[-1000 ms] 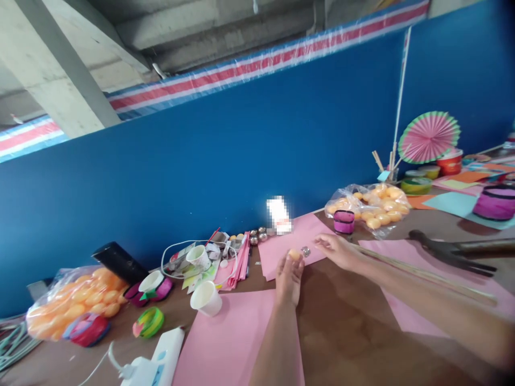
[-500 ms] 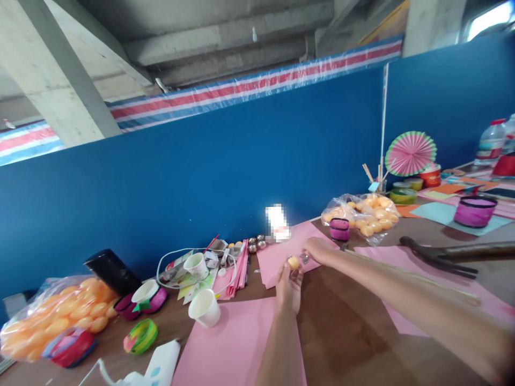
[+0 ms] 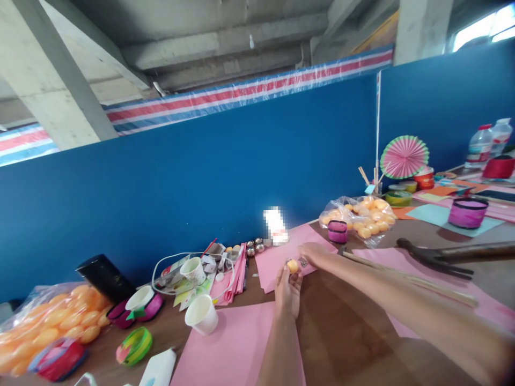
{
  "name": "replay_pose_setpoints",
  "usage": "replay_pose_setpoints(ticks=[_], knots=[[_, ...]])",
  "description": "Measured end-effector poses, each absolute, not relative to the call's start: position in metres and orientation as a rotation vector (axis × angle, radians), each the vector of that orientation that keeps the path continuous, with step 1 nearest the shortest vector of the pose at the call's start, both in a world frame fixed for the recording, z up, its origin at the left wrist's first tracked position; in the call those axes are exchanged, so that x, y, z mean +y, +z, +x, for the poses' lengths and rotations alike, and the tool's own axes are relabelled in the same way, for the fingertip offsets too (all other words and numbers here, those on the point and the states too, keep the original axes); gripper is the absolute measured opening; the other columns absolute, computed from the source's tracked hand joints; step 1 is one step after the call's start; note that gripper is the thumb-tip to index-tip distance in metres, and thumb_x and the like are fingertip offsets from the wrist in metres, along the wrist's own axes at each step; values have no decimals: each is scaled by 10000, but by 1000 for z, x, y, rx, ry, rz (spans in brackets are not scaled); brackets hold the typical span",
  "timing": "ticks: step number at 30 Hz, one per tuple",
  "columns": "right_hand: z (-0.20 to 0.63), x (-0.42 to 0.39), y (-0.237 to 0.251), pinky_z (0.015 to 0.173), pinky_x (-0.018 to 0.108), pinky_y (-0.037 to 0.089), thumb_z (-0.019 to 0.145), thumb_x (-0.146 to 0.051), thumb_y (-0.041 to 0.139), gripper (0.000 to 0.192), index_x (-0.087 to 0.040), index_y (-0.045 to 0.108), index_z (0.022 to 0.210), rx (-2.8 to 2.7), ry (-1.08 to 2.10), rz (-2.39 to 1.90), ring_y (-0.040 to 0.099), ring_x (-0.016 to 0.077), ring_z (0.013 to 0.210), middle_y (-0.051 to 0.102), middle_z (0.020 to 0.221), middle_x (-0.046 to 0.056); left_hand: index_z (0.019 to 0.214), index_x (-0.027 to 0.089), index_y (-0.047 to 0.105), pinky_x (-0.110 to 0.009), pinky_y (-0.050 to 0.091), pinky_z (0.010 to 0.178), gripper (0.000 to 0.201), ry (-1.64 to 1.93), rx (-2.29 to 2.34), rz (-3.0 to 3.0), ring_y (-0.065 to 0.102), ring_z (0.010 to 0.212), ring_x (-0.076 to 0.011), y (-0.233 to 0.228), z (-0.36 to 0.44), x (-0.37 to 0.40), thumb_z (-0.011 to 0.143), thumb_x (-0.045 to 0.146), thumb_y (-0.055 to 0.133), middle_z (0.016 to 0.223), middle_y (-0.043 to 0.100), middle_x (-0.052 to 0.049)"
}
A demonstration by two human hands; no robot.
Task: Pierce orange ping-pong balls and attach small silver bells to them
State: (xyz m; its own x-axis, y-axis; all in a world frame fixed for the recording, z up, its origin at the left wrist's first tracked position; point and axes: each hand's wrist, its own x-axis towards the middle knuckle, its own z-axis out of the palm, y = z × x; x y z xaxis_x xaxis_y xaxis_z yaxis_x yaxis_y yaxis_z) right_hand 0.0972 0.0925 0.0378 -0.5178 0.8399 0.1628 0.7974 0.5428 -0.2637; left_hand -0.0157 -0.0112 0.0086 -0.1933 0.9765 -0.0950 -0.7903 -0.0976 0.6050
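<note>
An orange ping-pong ball (image 3: pixel 292 266) is gripped in the fingertips of my left hand (image 3: pixel 287 294), with something small and dark at its upper left edge. My right hand (image 3: pixel 316 254) reaches over a pink sheet (image 3: pixel 300 240), fingers curled down and pressed together beside a little pile of small shiny grey pieces (image 3: pixel 303 261). What those fingers hold, if anything, is hidden. Several silvery balls (image 3: pixel 255 247) sit in a cluster behind the left hand, close to a white pixelated object (image 3: pixel 276 225).
Paper cups (image 3: pixel 201 314), a bag of orange balls (image 3: pixel 52 321) and a black cylinder (image 3: pixel 105 279) occupy the left side. On the right are another ball bag (image 3: pixel 364 215), a hammer (image 3: pixel 436 257) and thin sticks (image 3: pixel 410 277). A blue partition (image 3: pixel 225 177) stands behind.
The view has shifted slightly, so most things sit a little further left and lower. My left hand keeps hold of the ball, and my right hand stays by the shiny pieces.
</note>
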Motion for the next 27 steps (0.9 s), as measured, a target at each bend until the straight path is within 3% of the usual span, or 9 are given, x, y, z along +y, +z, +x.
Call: replay_pose_setpoints(ticks=[6, 13, 16, 20, 27], knots=[[103, 89, 36, 654, 245, 370, 737, -157, 538, 61, -141, 584, 700, -2475, 230, -1159, 570, 172, 749, 620, 750, 61, 880, 160, 609, -259, 482, 725, 213, 1658, 653, 394, 618, 728, -121, 6, -15, -11, 691, 257, 625, 815, 649, -44], [115, 76, 34, 614, 236, 387, 814, -271, 419, 191, -168, 538, 707, -2358, 359, -1041, 559, 153, 688, 610, 723, 38, 934, 169, 599, -300, 475, 767, 274, 1657, 687, 434, 622, 809, -163, 8, -14, -12, 699, 309, 609, 880, 640, -59], [121, 63, 32, 575, 226, 403, 836, -322, 382, 224, -180, 513, 722, -2236, 560, -963, 552, 132, 626, 590, 675, 4, 999, 188, 572, -308, 463, 791, 334, 1640, 713, 439, 622, 818, -161, 9, -13, -13, 693, 312, 619, 896, 639, -60], [126, 49, 27, 533, 218, 409, 808, -372, 441, 199, -186, 506, 780, -1951, 871, -860, 527, 119, 584, 567, 668, -16, 1043, 206, 528, -324, 451, 806, 375, 1654, 734, 492, 619, 816, -148, 7, -12, -14, 693, 304, 622, 913, 638, -55], [130, 44, 18, 512, 223, 409, 742, -427, 531, 257, -174, 574, 719, -1808, 1081, -835, 500, 113, 527, 535, 558, -29, 1006, 163, 565, -317, 438, 823, 367, 1629, 756, 563, 608, 838, -151, 10, -8, -16, 670, 285, 648, 950, 635, -83]])
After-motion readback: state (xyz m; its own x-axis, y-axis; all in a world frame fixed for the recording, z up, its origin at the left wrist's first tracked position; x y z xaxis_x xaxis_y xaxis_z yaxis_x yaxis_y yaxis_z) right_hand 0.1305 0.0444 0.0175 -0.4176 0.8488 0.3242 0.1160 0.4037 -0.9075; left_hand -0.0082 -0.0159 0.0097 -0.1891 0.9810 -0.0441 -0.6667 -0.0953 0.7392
